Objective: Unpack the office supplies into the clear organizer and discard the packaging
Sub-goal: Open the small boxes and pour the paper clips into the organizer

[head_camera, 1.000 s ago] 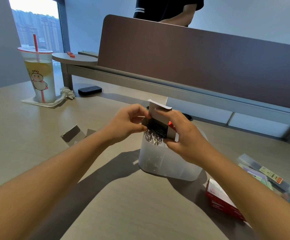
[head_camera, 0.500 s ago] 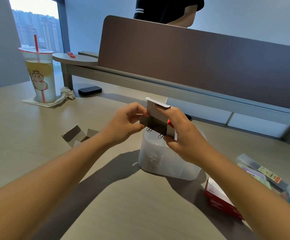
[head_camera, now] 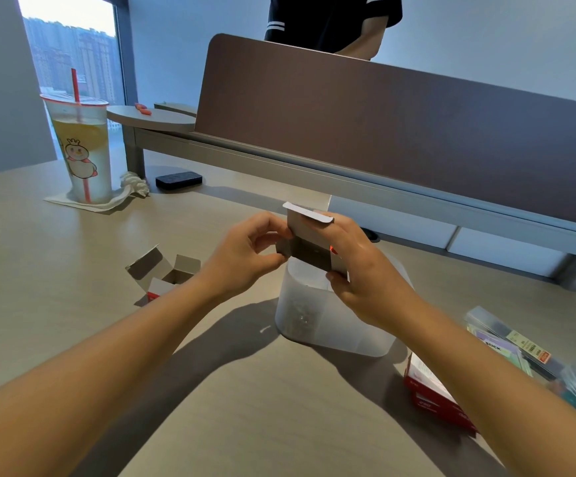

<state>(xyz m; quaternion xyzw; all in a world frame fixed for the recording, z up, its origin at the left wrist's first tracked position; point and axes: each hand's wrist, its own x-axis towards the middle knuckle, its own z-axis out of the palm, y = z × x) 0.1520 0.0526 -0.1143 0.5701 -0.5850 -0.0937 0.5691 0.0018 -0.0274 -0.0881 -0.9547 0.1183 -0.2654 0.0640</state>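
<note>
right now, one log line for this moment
step: emptying box | box: held by both hands over organizer | clips: in organizer | left hand | right hand

I see a matt grey cardboard box point(head_camera: 309, 244), frosted translucent plastic organizer point(head_camera: 348, 333), smooth matt wood-look desk point(head_camera: 56, 263), and glossy red carton point(head_camera: 434, 397).

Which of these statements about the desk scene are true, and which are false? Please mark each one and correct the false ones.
1. Both hands hold the small cardboard box above the clear organizer. True.
2. The organizer is empty. False: small metal clips lie in it.
3. An opened box lies on the table left of the left hand. True.
4. The drink cup stands beside the right hand. False: it stands far left, by the window.
</note>
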